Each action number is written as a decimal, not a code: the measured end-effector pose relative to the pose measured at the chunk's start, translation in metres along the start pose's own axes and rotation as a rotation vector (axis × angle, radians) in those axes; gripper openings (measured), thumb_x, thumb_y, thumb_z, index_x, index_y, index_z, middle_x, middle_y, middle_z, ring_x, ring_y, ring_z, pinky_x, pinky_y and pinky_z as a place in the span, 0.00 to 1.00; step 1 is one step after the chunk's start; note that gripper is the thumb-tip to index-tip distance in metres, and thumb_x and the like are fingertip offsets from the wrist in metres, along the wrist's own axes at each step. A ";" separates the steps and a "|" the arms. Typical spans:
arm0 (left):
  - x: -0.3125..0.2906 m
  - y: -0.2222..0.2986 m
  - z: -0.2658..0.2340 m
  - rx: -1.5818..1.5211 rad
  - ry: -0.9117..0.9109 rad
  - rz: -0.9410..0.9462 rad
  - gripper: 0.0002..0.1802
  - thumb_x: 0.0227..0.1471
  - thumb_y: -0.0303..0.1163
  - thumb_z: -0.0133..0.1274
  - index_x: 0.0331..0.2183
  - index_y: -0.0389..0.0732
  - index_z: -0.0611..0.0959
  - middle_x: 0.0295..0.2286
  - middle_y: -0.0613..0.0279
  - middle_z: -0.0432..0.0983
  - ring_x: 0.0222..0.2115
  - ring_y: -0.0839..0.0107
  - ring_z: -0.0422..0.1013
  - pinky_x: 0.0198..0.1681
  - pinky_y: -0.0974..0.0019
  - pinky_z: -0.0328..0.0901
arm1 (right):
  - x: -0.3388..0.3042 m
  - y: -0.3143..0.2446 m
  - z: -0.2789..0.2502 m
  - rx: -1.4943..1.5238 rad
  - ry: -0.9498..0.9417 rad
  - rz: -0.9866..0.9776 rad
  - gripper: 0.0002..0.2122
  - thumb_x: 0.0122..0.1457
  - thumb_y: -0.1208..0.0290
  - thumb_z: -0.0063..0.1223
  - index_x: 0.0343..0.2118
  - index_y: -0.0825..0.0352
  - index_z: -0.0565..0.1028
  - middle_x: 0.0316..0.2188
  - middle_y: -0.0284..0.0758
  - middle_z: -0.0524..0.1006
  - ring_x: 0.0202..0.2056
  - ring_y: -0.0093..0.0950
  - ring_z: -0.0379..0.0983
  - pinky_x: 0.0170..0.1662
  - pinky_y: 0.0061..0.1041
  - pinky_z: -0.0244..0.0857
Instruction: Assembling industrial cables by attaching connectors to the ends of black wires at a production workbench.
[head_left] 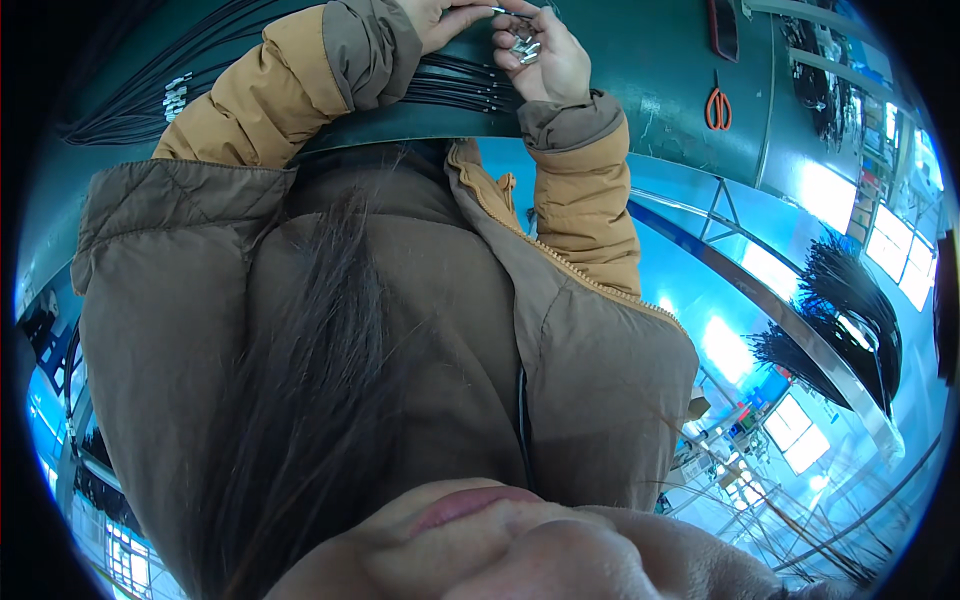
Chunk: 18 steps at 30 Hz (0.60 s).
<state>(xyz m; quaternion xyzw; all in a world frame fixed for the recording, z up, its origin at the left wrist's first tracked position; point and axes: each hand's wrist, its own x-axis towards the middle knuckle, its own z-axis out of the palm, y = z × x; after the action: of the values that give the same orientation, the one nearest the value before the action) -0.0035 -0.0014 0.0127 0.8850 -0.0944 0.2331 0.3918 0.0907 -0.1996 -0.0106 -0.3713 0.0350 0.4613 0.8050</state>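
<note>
At the top edge, my left hand [440, 22] is closed, its thumb and finger pinching at a thin black cable [515, 14] that spans the gap between my hands. My right hand [556, 66] has its fingers curled around several small silver metal sleeves [524, 45]. Its thumb and forefinger meet at the cable's other side; the exact contact is partly cut off by the frame. Beneath my hands lies a bundle of black cables [455, 84] with small metal tips, toward the right hand. More black cables with silver-white end pieces [175, 96] lie by my left sleeve.
On the green tabletop [660, 110] to the right lie orange-handled scissors [718, 108] and a dark phone-like slab [723, 28]. Farther right, bundles of black cables [850, 310] hang by a metal rail [800, 330]. The table's near edge runs just below my wrists.
</note>
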 end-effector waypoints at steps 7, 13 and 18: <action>0.000 -0.005 0.007 -0.015 0.051 0.000 0.03 0.53 0.27 0.64 0.32 0.39 0.87 0.30 0.52 0.75 0.27 0.53 0.74 0.31 0.57 0.71 | -0.004 0.002 -0.023 -0.235 0.065 -0.151 0.15 0.72 0.68 0.45 0.56 0.71 0.72 0.34 0.36 0.76 0.26 0.23 0.67 0.25 0.21 0.62; -0.002 -0.002 0.006 -0.008 0.048 -0.027 0.03 0.53 0.27 0.64 0.31 0.38 0.87 0.29 0.52 0.75 0.27 0.53 0.74 0.30 0.57 0.71 | -0.006 -0.008 -0.038 -0.068 -0.150 -0.092 0.07 0.68 0.74 0.56 0.45 0.68 0.76 0.38 0.38 0.78 0.34 0.24 0.71 0.28 0.17 0.62; -0.002 -0.003 0.007 0.010 0.043 -0.018 0.03 0.53 0.27 0.64 0.31 0.38 0.87 0.28 0.52 0.75 0.27 0.52 0.74 0.30 0.57 0.71 | 0.003 0.004 -0.045 -0.027 0.022 -0.085 0.12 0.73 0.65 0.47 0.50 0.67 0.74 0.33 0.34 0.75 0.23 0.20 0.62 0.23 0.18 0.58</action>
<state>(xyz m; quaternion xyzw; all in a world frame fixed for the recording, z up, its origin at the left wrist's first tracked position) -0.0014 -0.0045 0.0054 0.8826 -0.0771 0.2489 0.3914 0.1020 -0.2248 -0.0464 -0.3883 0.0220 0.4232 0.8183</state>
